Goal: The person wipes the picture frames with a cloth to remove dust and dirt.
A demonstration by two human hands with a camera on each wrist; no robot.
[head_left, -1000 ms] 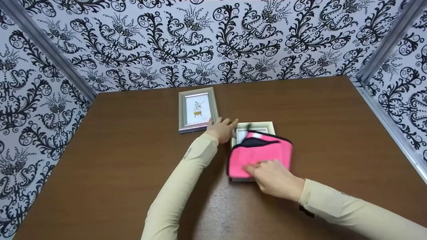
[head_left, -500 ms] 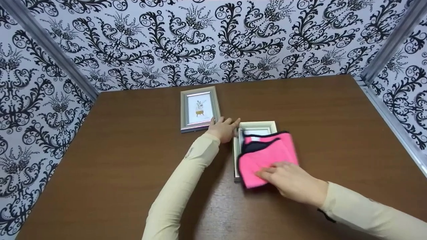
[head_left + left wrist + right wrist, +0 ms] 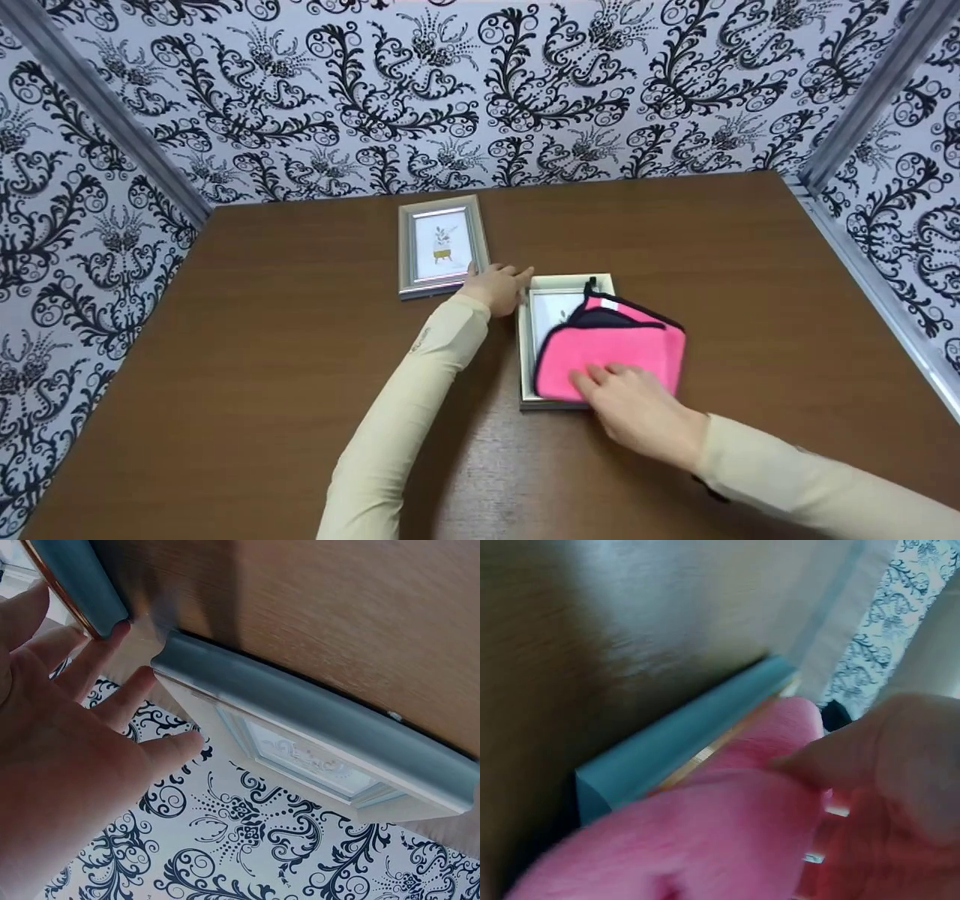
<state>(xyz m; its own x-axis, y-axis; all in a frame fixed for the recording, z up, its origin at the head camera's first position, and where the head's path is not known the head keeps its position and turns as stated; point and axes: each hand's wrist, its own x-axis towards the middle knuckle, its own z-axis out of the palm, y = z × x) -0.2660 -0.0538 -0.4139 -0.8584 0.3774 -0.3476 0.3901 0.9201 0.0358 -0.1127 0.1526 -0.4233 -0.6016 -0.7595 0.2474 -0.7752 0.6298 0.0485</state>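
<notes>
A pink cloth with black edging, a black loop and a white label lies folded over the nearer picture frame, hiding much of its right side. My right hand holds the cloth down on the frame's lower part; the right wrist view shows the thumb pushed into its folds. My left hand is spread between this frame and a second picture frame. Its fingertips reach the nearer frame's left edge and the second frame's lower corner, as the left wrist view shows.
Both frames lie face up on a brown wooden table. Black-and-white patterned walls enclose the back and sides, with metal strips at the corners.
My right hand has slid the cloth to the right across the nearer frame, tilting it and turning it back, so more of the frame's left side shows. My left hand has stayed in place.
</notes>
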